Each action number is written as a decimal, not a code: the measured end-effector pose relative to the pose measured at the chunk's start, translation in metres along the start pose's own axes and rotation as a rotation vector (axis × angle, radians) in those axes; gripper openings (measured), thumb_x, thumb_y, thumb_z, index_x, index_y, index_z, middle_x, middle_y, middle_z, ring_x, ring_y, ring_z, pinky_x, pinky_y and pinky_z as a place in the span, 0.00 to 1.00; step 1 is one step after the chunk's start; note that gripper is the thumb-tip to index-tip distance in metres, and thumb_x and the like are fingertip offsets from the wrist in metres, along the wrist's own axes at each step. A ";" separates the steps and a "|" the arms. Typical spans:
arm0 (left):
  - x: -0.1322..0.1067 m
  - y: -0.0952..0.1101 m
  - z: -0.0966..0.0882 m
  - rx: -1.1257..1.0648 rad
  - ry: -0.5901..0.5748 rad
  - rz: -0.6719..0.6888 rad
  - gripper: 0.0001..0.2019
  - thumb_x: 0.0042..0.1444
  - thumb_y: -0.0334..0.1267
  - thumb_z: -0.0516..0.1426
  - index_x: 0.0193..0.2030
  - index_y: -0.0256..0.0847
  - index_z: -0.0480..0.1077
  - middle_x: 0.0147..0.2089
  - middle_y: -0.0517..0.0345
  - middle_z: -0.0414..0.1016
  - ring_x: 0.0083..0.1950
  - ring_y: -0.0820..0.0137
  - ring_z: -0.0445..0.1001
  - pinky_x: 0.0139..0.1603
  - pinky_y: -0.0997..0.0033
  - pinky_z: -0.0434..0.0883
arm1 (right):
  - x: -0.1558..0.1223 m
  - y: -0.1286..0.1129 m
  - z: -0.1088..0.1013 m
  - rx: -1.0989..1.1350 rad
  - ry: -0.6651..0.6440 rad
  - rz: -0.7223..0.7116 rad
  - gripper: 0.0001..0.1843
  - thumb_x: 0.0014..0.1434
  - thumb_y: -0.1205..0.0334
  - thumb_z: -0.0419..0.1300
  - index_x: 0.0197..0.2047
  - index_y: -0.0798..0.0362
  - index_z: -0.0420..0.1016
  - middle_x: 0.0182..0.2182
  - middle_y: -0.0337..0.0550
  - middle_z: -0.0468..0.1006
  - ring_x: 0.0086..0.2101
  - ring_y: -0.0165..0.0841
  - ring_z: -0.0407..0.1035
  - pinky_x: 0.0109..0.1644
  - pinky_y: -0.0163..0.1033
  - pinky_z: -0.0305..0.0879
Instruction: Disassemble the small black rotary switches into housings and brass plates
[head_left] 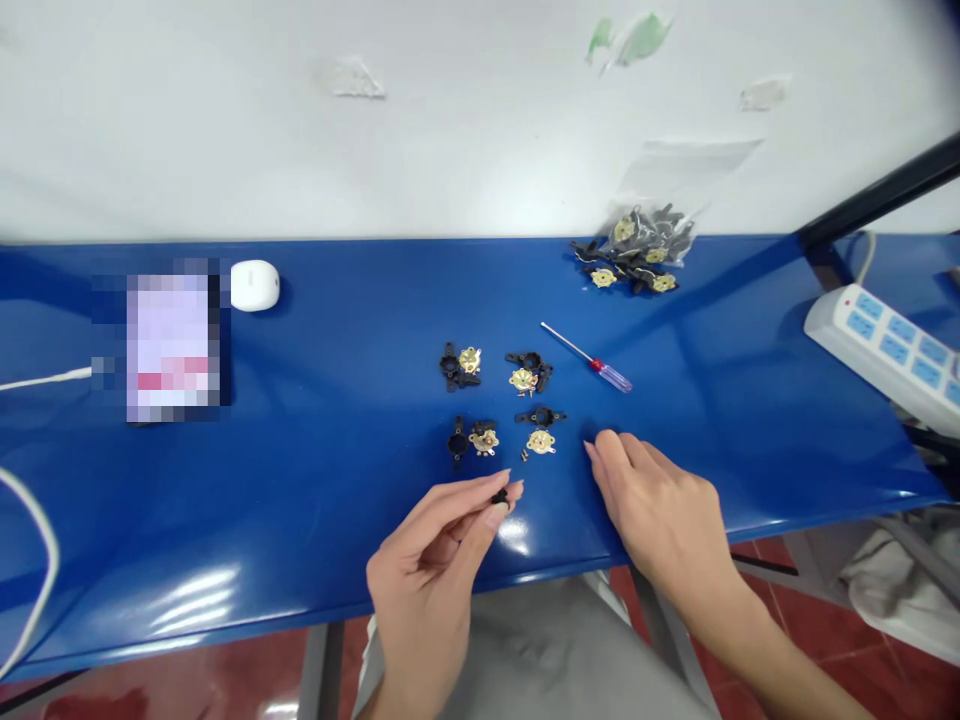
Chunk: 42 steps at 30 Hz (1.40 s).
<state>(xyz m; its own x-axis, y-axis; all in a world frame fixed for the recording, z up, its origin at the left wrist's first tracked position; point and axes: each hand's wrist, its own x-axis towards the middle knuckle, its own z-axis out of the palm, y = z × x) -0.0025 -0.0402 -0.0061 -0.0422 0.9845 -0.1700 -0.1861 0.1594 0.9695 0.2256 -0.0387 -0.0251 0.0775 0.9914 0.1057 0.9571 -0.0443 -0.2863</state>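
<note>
My left hand (442,570) pinches a small black plastic part (500,497) between thumb and fingers, just above the table. My right hand (652,495) rests on the table to the right with its fingers curled; whatever they hold, if anything, is hidden. Between and beyond the hands lie several small groups of parts: black ring-shaped housings with arms (458,442), brass-coloured discs with tabs (541,441), and tiny screws (524,455). One black housing (541,416) lies beside the right hand's group. Farther off is a screwdriver (598,366) with a clear and red handle.
A pile of similar black and brass parts (637,265), partly in a clear plastic bag (675,190), lies against the white wall. At left are a blurred phone-like device (172,340), a white rounded case (255,286) and white cables (45,540). A power strip (885,340) stands at right.
</note>
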 end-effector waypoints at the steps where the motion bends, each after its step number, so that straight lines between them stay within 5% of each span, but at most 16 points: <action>1: -0.001 0.000 0.000 -0.010 0.006 -0.002 0.13 0.70 0.28 0.70 0.53 0.51 0.93 0.49 0.56 0.94 0.49 0.65 0.94 0.57 0.73 0.90 | -0.001 0.002 -0.002 0.018 -0.011 -0.020 0.23 0.84 0.51 0.54 0.34 0.48 0.69 0.27 0.40 0.70 0.28 0.36 0.63 0.32 0.45 0.42; 5: -0.002 0.000 -0.001 -0.063 0.001 -0.030 0.12 0.70 0.28 0.71 0.53 0.50 0.93 0.50 0.55 0.94 0.50 0.64 0.95 0.58 0.72 0.89 | -0.004 0.002 -0.018 0.162 -0.064 -0.080 0.19 0.85 0.52 0.53 0.40 0.47 0.69 0.32 0.40 0.73 0.31 0.36 0.68 0.33 0.43 0.53; 9: 0.000 -0.001 -0.001 -0.144 -0.064 -0.088 0.09 0.71 0.32 0.72 0.52 0.50 0.93 0.50 0.54 0.95 0.49 0.60 0.95 0.55 0.67 0.92 | -0.006 -0.028 -0.036 0.421 -0.089 -0.090 0.13 0.86 0.57 0.51 0.46 0.46 0.71 0.40 0.39 0.75 0.36 0.33 0.73 0.41 0.39 0.71; 13: 0.001 -0.001 0.002 -0.209 -0.103 -0.107 0.08 0.68 0.35 0.75 0.50 0.54 0.93 0.49 0.54 0.96 0.48 0.59 0.96 0.50 0.67 0.93 | -0.004 -0.069 -0.043 1.056 -0.063 0.206 0.10 0.79 0.57 0.65 0.41 0.45 0.80 0.39 0.36 0.76 0.26 0.27 0.63 0.28 0.37 0.61; 19: 0.004 0.000 0.002 -0.212 -0.102 -0.037 0.07 0.66 0.36 0.77 0.47 0.56 0.93 0.48 0.56 0.95 0.47 0.63 0.94 0.47 0.72 0.92 | 0.003 -0.082 -0.034 1.433 -0.179 0.455 0.11 0.72 0.52 0.74 0.39 0.47 0.87 0.35 0.37 0.78 0.24 0.24 0.58 0.25 0.34 0.58; 27: 0.006 -0.008 -0.005 -0.120 -0.081 0.038 0.11 0.66 0.33 0.76 0.48 0.58 0.93 0.48 0.59 0.90 0.44 0.69 0.90 0.47 0.73 0.90 | 0.008 -0.076 -0.028 1.581 -0.374 0.580 0.13 0.71 0.49 0.77 0.40 0.48 0.88 0.35 0.35 0.77 0.22 0.19 0.56 0.21 0.32 0.48; 42: 0.009 -0.004 -0.006 -0.009 -0.064 0.120 0.11 0.65 0.35 0.77 0.49 0.60 0.93 0.46 0.58 0.88 0.40 0.73 0.85 0.38 0.81 0.81 | 0.009 -0.085 -0.032 1.610 -0.438 0.666 0.15 0.66 0.46 0.79 0.37 0.48 0.89 0.27 0.34 0.72 0.20 0.20 0.51 0.20 0.34 0.42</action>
<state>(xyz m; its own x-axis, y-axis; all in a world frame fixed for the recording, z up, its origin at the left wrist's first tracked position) -0.0078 -0.0326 -0.0122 -0.0022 0.9991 -0.0412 -0.1923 0.0400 0.9805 0.1543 -0.0299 0.0305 -0.0306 0.8277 -0.5604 -0.4061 -0.5226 -0.7497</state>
